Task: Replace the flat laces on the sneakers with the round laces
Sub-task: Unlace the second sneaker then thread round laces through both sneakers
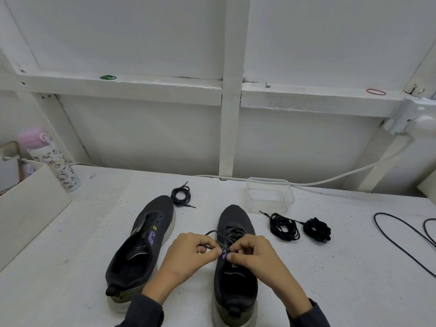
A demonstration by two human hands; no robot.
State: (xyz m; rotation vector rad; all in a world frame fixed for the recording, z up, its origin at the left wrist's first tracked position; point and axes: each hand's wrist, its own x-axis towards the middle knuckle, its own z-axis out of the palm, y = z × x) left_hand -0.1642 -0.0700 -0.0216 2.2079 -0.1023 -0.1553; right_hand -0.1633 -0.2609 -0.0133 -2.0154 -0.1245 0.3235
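A person's left hand [191, 252] and right hand [250, 251] meet over the upper eyelets of the right sneaker [236, 279] on a white table [354, 267]. Each grip pinches a strand of the grey lace [232, 232] threaded across the tongue. The step appears to be finishing the lacing at the top. Doing it well means drawing both ends out evenly and keeping the cord untwisted and snug down the rows before tying. Two sneakers are in view; the left sneaker [146, 241] stands unlaced beside the first, its eyelets bare. One coiled grey lace [181, 196] waits just off its toe. Two black lace bundles [284, 227], likely the removed flat pair, lie to the right near one clear container [270, 194].
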